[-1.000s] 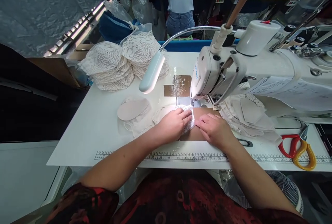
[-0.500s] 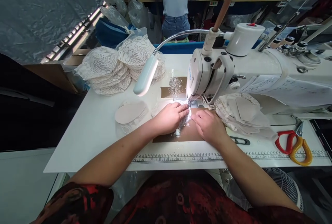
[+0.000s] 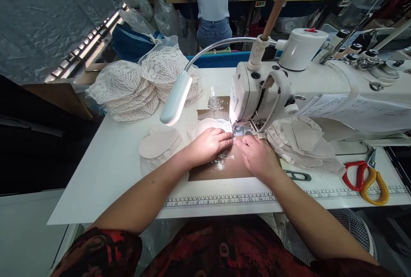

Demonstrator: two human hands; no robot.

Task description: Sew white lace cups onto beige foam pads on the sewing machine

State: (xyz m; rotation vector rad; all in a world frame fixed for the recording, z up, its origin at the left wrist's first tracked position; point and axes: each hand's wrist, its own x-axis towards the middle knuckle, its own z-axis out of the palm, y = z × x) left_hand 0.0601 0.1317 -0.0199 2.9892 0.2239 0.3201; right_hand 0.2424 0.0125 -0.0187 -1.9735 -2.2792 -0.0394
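Observation:
A white lace fabric piece [image 3: 214, 123] lies under the needle area of the white sewing machine [image 3: 245, 97]. My left hand [image 3: 210, 144] rests over it from the left, fingers together and pressed on the lace near the presser foot. On the right, my right hand [image 3: 257, 153] pinches at the lace edge just in front of the needle, its fingers closed. Both fingertips almost meet there. My hands hide much of the lace's front edge. Brown tape [image 3: 208, 174] covers the table beneath them.
Stacked lace pieces [image 3: 123, 88] stand at the back left beneath a lamp [image 3: 176, 97]. Oval fabric pieces [image 3: 159, 143] lie left of my hand. More cut fabric [image 3: 302, 142], scissors [image 3: 366, 180] and a printed ruler [image 3: 221, 200] are to the right and front. A person [image 3: 213, 3] sits beyond.
The lace has swung round, so more of its curved edge shows behind my left hand and less in front. My right fingertips have shifted slightly closer to the needle. The view has tilted a little.

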